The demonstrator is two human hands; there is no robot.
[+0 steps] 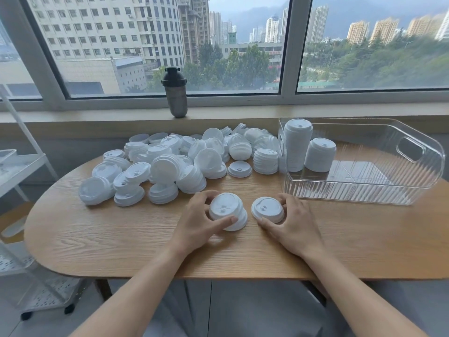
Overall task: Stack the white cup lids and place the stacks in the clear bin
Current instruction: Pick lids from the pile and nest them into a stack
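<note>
Short stack of lids [228, 211] sits on the wood table [121, 239] near the front edge, left hand [201, 226] curled round it, thumb and fingers on the rim; single lid [267, 209] just beside it, right hand [295, 224] pinching its rim. Lids look thin, light, slightly flexible and slick, so likely best held by the rim, squeezed gently. Loose pile [175, 164] lies behind; clear bin [364, 190] at right holds two stacks [306, 149].
</note>
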